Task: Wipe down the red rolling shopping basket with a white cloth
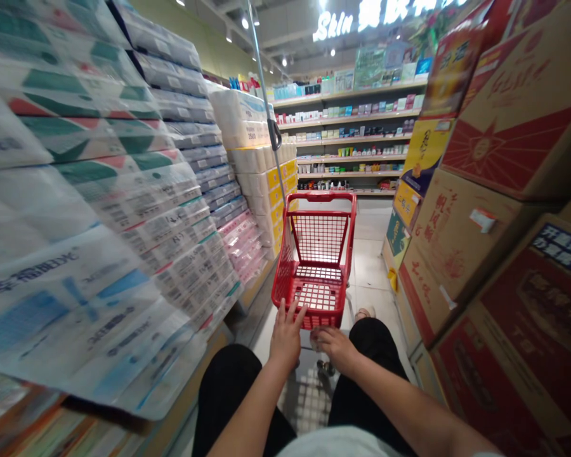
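A red plastic shopping basket on wheels (pixel 320 254) stands in the aisle just in front of me, with nothing visible inside it. My left hand (pixel 285 333) rests against the basket's near rim, fingers stretched upward and apart. My right hand (pixel 332 344) reaches low under the basket's near edge, its fingers curled around something hidden by the basket. A metal pole (pixel 266 95) with a black grip rises from the basket toward the ceiling. My black trouser legs (pixel 228 387) frame both arms.
Stacked packs of tissue paper (pixel 105 209) tower close on the left. Cardboard cartons (pixel 495 209) pile high on the right. The tiled aisle floor (pixel 371 266) runs ahead to shelves of skin-care bottles (pixel 352 133) at the far end.
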